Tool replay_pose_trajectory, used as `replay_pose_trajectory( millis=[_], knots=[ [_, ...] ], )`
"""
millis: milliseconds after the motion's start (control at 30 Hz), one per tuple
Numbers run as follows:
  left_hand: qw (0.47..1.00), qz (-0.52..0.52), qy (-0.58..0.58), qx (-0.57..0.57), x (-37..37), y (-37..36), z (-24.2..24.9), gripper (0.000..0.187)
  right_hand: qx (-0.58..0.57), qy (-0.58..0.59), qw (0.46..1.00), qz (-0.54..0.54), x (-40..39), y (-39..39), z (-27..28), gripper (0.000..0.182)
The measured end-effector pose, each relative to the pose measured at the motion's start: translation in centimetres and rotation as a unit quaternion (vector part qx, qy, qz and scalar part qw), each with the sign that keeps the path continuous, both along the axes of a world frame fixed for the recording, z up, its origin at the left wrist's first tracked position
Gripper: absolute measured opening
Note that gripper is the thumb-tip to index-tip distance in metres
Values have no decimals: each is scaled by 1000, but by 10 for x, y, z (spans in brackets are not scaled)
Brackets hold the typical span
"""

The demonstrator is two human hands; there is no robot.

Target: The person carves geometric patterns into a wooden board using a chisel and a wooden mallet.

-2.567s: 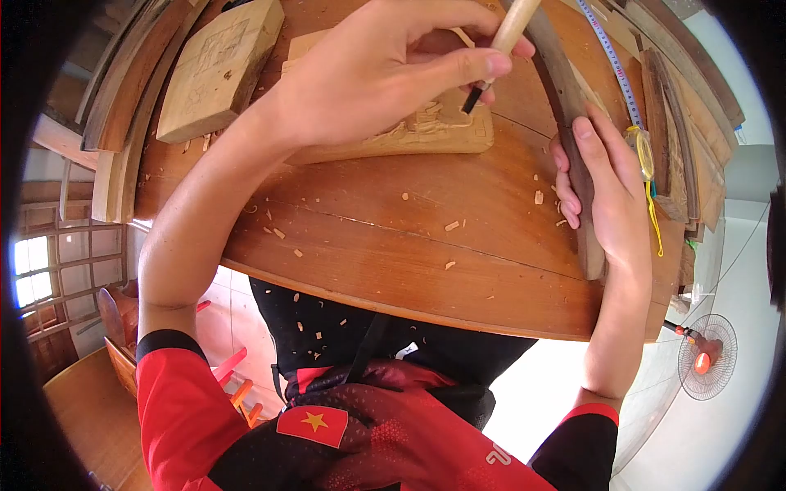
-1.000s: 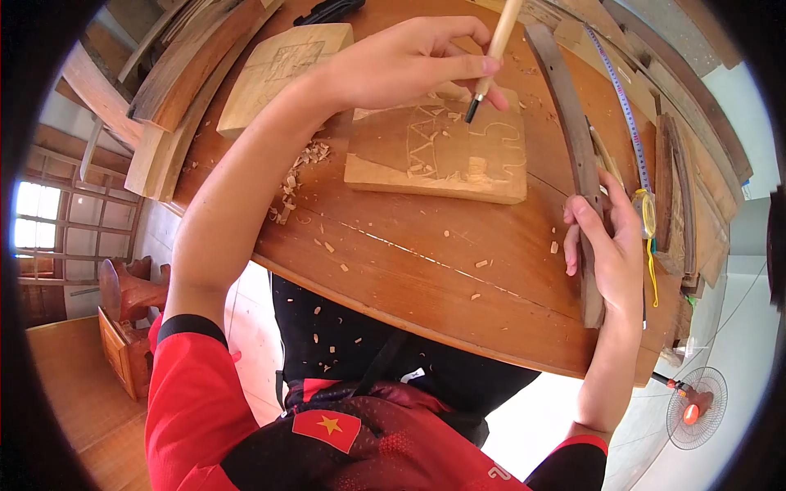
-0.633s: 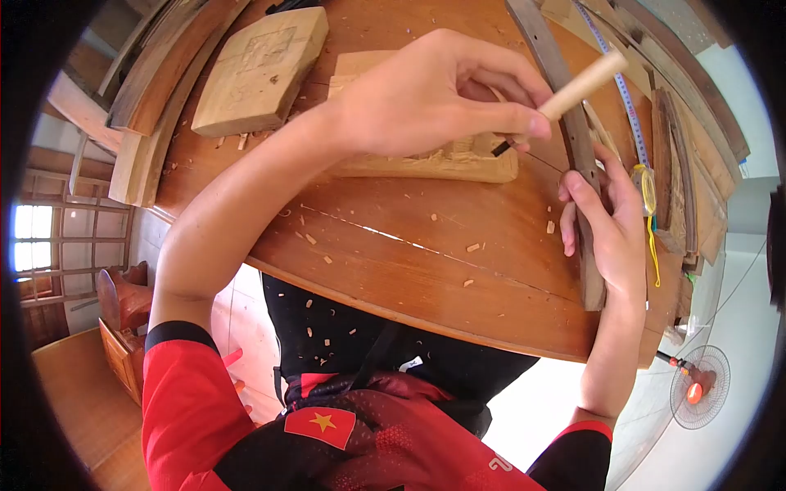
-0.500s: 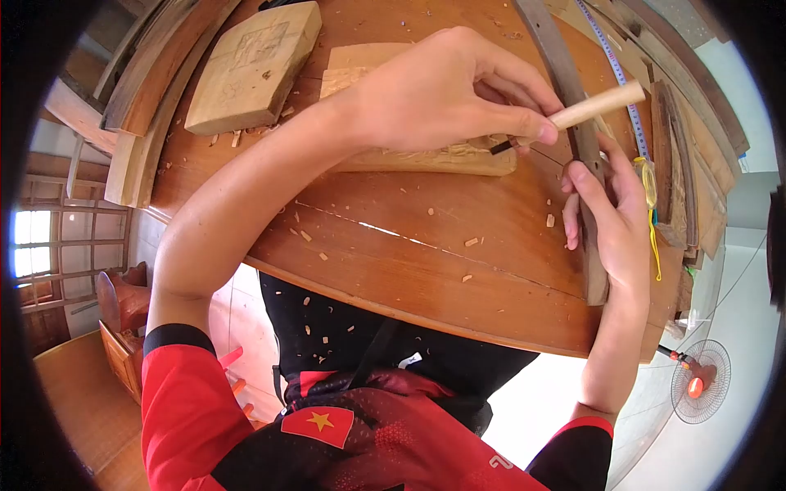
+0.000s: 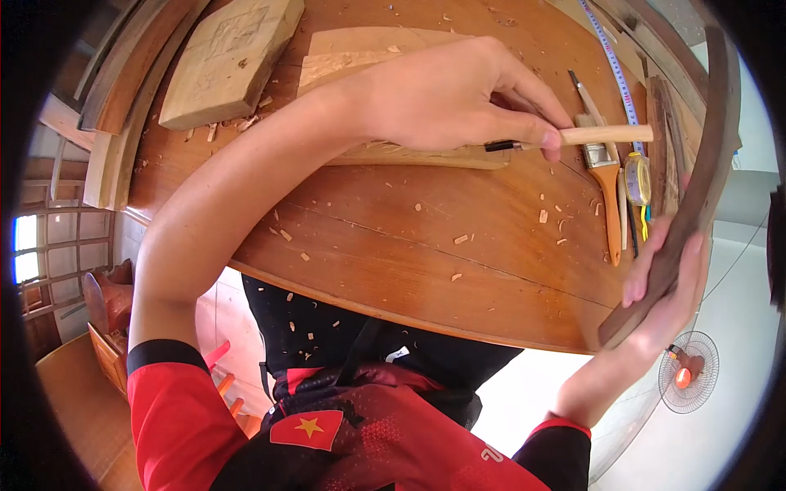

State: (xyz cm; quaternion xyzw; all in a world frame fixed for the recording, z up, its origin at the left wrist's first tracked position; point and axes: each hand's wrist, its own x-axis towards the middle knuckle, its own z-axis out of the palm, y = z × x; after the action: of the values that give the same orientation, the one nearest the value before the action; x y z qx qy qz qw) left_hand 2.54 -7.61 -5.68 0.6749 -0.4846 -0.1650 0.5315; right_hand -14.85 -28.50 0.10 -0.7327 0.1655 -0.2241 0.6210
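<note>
My left hand (image 5: 483, 102) grips a carving chisel by its light wooden handle (image 5: 614, 134), thumb and fingers pinched round it. The chisel's dark metal end points left, above a partly carved wooden board (image 5: 434, 157). Much of that board is hidden under my left hand and forearm. At the right, my right hand (image 5: 667, 282) is wrapped round a long, dark, slightly curved wood strip (image 5: 700, 184). The strip is raised and slants past the right side of the table.
Wood chips lie scattered over the brown table (image 5: 368, 245). A thick wood block (image 5: 233, 61) sits at back left. On the right are a paintbrush (image 5: 607, 196), a tape measure (image 5: 637, 178) and stacked wood pieces (image 5: 661, 139). A fan (image 5: 688, 372) stands beyond.
My right hand has lifted the dark wood strip and swung it to the right, uncovering the paintbrush. My left hand still holds the chisel, its handle now nearly level.
</note>
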Motion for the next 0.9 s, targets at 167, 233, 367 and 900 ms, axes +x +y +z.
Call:
replay_pose_trajectory(
  millis=[167,233,367,900],
  knots=[
    [1000,-5,-14,27,-1,0,3,29,21,93,992,-79,-55,-11,-28,40],
    [999,-2,-7,49,-2,-1,3,28,74,-5,992,-106,-54,-2,-19,45],
    [998,-3,-22,64,-3,-4,1,27,7,89,996,-28,-81,0,-44,47],
    [996,7,-24,90,-3,-5,2,30,100,158,982,12,-87,4,-37,53]
  ],
)
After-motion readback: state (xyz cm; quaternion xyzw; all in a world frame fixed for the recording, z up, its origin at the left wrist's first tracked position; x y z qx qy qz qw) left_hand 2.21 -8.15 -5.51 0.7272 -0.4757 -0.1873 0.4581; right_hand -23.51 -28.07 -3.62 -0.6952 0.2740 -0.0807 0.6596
